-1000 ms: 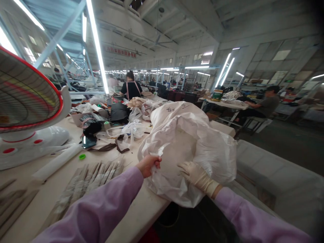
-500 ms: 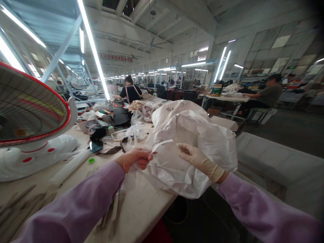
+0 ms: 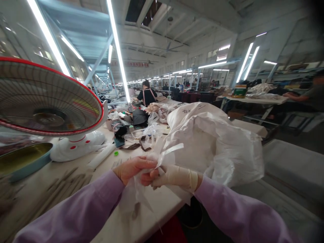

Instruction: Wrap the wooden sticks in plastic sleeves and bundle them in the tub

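Observation:
My bare left hand (image 3: pixel 135 167) pinches a narrow white strip (image 3: pixel 174 148), whose free end sticks up to the right. Thin translucent plastic (image 3: pixel 136 199) hangs below its fingers. My right hand (image 3: pixel 174 177), in a pale glove, is closed with its fingertips against those of my left. What lies inside the glove's grip is hidden. Just beyond both hands, a large white bag (image 3: pixel 235 148) with dark handwriting lies with its wide mouth toward me, at the right edge of the table (image 3: pixel 126 226).
A red-rimmed fan (image 3: pixel 53 98) stands left, beside a basin (image 3: pixel 25 162). Long thin strips (image 3: pixel 63 189) lie on the table's near left. Farther back are a green cap (image 3: pixel 116 153), a black item (image 3: pixel 140 117) and loose plastic. A co-worker (image 3: pixel 147 96) is beyond; a pale bin (image 3: pixel 293 158) stands right.
My right hand has moved left and down from the bag's mouth to my left hand, and its fingers have closed. The view has turned left, bringing the basin into sight.

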